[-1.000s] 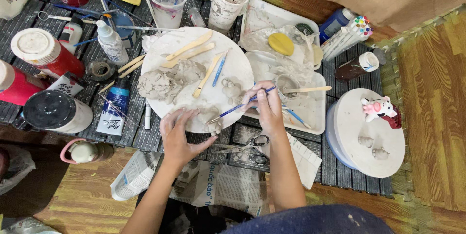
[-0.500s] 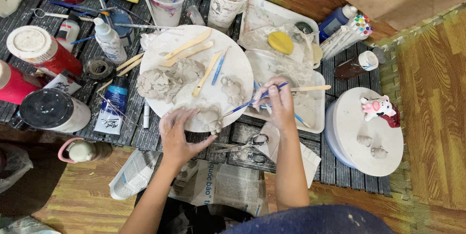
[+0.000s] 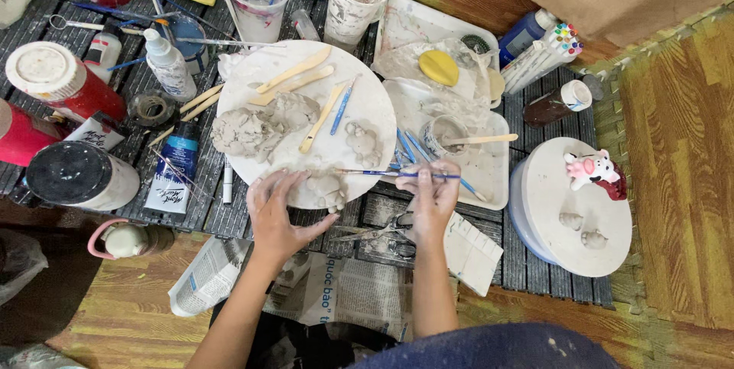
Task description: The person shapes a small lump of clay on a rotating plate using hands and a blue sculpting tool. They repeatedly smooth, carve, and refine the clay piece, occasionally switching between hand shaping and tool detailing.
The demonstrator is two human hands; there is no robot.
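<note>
Down near the middle of the frame, the left hand rests on the near edge of a round white board. Its fingers are spread open and curl lightly around a small grey clay figure that sits on the board. The hand touches the figure but does not lift it.

Just to the right, the right hand is closed around a thin blue paintbrush. The brush lies almost flat and points left, with its tip just above the clay figure.

On the same board, a bit higher, sits a second little clay figure. A big lump of grey clay lies on the left part of the board. Pale wooden clay tools lie across the top of the board.

Below the board, between the two hands, a pair of scissors lies on the dark slatted mat. Newspaper is spread under the arms.

To the right of the board is a white tray with a small cup and stick in it. At the far right, a second round board holds a pink and white toy cow. At the left edge stand a red jar with a white lid and a jar with a black lid.
</note>
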